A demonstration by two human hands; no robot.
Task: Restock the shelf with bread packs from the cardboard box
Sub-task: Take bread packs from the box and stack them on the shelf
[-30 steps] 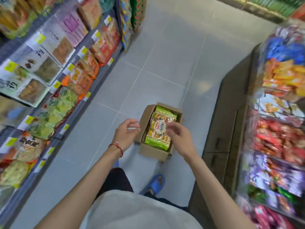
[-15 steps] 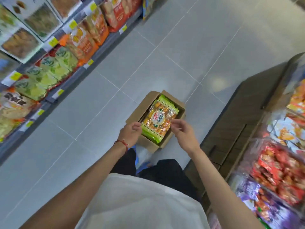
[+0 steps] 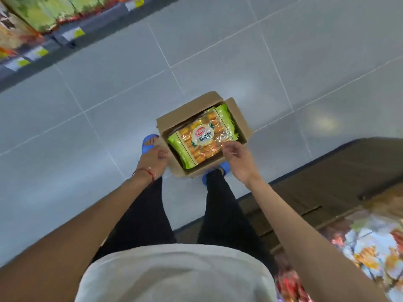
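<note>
An open cardboard box (image 3: 238,115) stands on the grey tiled floor just in front of my feet. A bread pack (image 3: 205,136) with green ends and a clear middle lies on top inside it. My left hand (image 3: 152,162) hangs beside the box's left wall with fingers loosely curled, holding nothing. My right hand (image 3: 237,162) is at the near right side of the box. Its thumb and fingertips touch the pack's clear wrapper edge, and whether they grip it does not show.
A shelf (image 3: 65,38) with green and orange packs and yellow price tags runs along the upper left. A dark wooden cabinet (image 3: 327,182) with snack packs (image 3: 366,247) stands on the right. My blue slippers (image 3: 148,144) flank the box.
The view has tilted down and I stand closer over the box. Both hands have dropped from above the box to its sides, the right one reaching the pack's wrapper.
</note>
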